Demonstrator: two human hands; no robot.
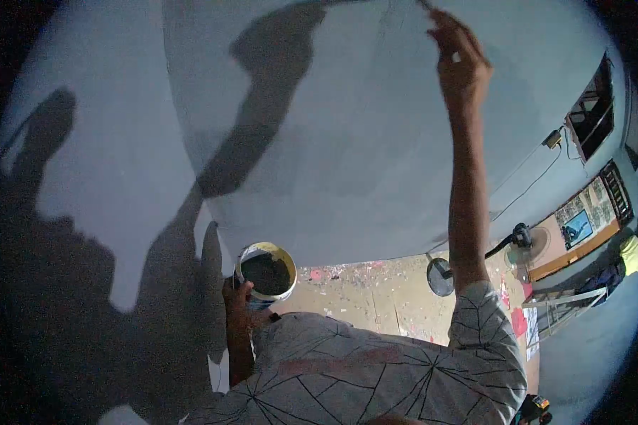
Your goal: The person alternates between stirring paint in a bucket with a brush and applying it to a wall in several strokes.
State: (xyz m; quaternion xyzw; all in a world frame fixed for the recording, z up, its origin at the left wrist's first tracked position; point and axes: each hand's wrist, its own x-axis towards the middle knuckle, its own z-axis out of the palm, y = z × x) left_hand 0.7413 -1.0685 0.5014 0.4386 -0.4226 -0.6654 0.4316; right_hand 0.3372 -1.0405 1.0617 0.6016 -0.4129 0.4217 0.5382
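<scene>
Low on the left, my left hand (239, 297) is closed on the side of a small paint bucket (285, 256), whose rim is pale and yellow-stained. Dark paint (264, 273) shows inside it. My right arm stretches up along the blue-grey wall (376, 156). At its end, my right hand (464, 64) pinches a thin, dark, brush-like handle (424, 3); the top edge of the view cuts off its far end.
Paint spots and scraps cover the floor (361, 294). A round black-headed stand (440, 276) is near my right elbow. To the right are a metal ladder (567, 301), a wall opening (592, 110), a hanging cable (532, 188) and a shelf with pictures (571, 234). Large shadows fall on the left wall.
</scene>
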